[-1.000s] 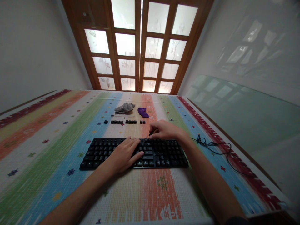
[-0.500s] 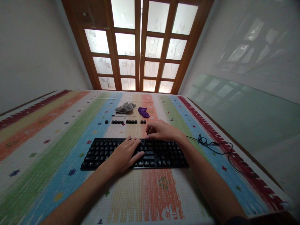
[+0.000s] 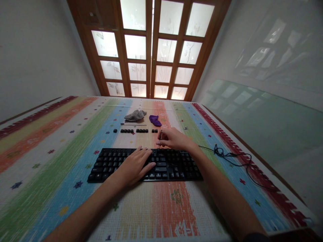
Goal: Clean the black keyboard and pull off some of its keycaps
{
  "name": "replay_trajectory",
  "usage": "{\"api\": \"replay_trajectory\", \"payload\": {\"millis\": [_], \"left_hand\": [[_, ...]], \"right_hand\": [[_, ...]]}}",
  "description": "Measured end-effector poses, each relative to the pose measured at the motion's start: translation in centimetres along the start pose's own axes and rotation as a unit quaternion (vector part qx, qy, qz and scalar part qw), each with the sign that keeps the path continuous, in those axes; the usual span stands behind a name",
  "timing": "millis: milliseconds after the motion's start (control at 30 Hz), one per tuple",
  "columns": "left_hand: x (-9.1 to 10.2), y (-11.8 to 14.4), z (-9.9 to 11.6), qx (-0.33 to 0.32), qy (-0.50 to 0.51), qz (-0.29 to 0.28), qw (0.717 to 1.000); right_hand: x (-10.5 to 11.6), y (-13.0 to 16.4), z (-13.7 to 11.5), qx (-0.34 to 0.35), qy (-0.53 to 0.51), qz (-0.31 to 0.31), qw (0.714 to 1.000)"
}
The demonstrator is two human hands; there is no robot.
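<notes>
A black keyboard (image 3: 108,164) lies across the striped tablecloth, with bare gaps along its top row. My left hand (image 3: 137,164) rests flat on its middle, fingers stretched and thumb apart, pressing on the keys. Over the keyboard's back edge, my right hand (image 3: 171,138) pinches a slim keycap puller (image 3: 160,135), its thin wire end pointing down; whether it grips a key cannot be made out. Beyond the hands, loose black keycaps (image 3: 127,131) stand in a row of small groups.
Behind the keycaps sit a crumpled grey cloth (image 3: 135,115) on a flat piece and a purple cloth (image 3: 155,120). A black cable (image 3: 222,153) loops on the right side of the tablecloth (image 3: 73,161). Walls flank the table; a glazed wooden door (image 3: 151,50) stands behind.
My right hand has lifted slightly from the keyboard's back edge, so more of the keycap puller shows. My left hand stays in place.
</notes>
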State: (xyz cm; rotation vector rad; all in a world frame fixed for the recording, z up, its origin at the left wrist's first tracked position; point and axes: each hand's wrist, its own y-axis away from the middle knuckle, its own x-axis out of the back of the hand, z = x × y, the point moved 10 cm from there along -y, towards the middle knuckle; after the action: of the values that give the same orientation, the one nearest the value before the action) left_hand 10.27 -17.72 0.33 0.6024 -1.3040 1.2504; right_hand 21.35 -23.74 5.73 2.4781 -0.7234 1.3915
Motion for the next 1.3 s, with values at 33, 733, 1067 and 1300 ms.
{"api": "replay_trajectory", "payload": {"millis": [33,733,1067,1300], "left_hand": [[0.0,0.0,0.0,0.000,0.001,0.000,1.000],[-0.2,0.0,0.0,-0.010,-0.010,0.000,1.000],[-0.5,0.1,-0.2,-0.011,-0.002,0.007,1.000],[-0.2,0.0,-0.1,-0.002,-0.007,0.003,1.000]], "right_hand": [[0.0,0.0,0.0,-0.004,0.003,0.002,1.000],[-0.1,-0.4,1.3,-0.027,0.006,0.038,0.999],[-1.2,-0.6,1.7,-0.025,-0.077,0.002,0.997],[-1.5,-0.8,1.8,-0.020,-0.061,-0.002,0.998]]}}
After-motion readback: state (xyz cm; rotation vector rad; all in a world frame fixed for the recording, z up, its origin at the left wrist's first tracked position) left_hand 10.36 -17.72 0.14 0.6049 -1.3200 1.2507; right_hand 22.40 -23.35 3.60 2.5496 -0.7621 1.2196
